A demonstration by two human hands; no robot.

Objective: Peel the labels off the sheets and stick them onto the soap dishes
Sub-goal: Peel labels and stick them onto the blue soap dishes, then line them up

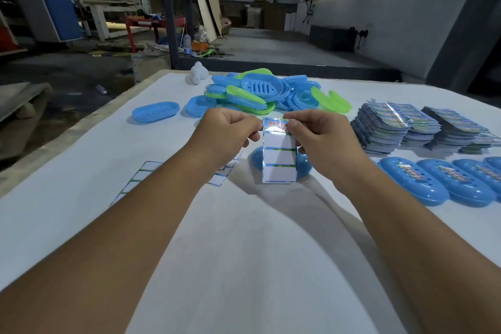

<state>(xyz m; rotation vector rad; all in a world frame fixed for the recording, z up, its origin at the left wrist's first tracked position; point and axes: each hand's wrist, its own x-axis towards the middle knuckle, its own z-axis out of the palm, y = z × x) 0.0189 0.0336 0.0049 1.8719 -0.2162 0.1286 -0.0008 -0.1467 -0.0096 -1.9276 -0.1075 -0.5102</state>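
I hold a label sheet [279, 156] upright over the table. Its lower three spaces are blank white, and one printed label [275, 125] is left at the top. My left hand [230, 133] pinches the sheet's upper left edge. My right hand [322, 138] pinches the top label at the upper right. A blue soap dish [303, 168] lies on the table right behind the sheet, mostly hidden by it. Several blue dishes with labels on them [412, 182] lie in a row at the right.
A heap of blue and green soap dishes [260, 95] sits at the back of the white table [244, 238], with one blue dish [156, 111] apart at the left. Stacks of label sheets [401, 127] stand at the right. Used blank sheets [135, 182] lie under my left forearm.
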